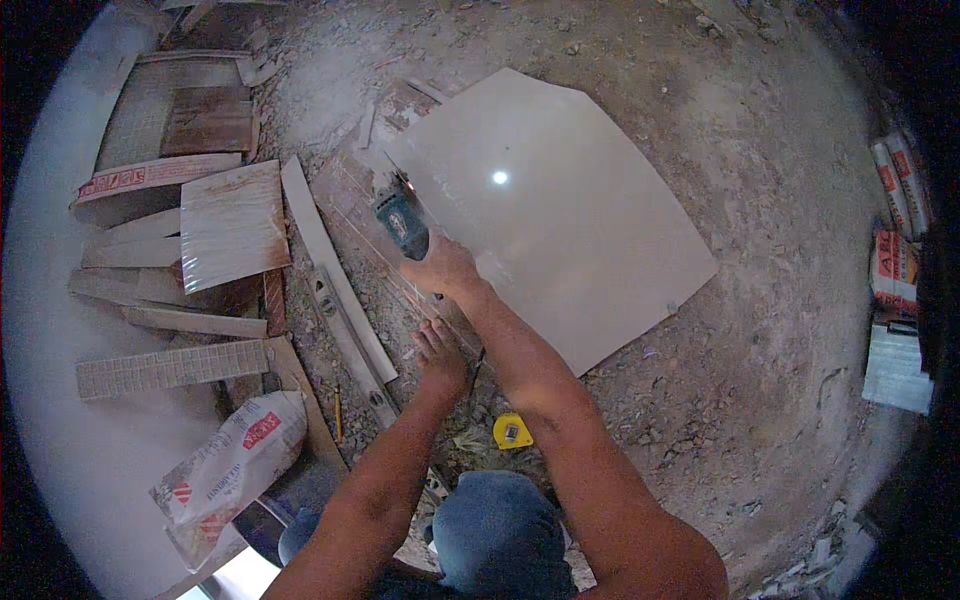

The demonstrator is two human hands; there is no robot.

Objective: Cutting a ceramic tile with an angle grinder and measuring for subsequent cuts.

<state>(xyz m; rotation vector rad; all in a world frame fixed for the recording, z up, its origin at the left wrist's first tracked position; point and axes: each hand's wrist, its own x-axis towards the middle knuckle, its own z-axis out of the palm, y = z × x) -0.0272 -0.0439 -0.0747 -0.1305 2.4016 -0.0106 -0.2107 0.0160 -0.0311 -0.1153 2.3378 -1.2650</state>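
Observation:
My right hand (443,268) is wrapped round the body of a dark green angle grinder (402,224). The grinder's head sits at the left edge of a large, pale, glossy tile (590,220), and pale dust lies on the tile beside it. Its disc is hard to make out. Nearer to me, my left hand (440,360) rests with fingers stretched out on the dusty strip along the tile's near-left side, holding nothing. A yellow tape measure (512,431) lies between my forearms on the ground.
Left of my hands lie a metal spirit level (345,335), a long pale strip (335,265) and a pencil (338,413). Tile pieces (235,225) and a white printed bag (235,465) line the left wall. More bags (893,270) stand at the far right. Rubble covers the ground.

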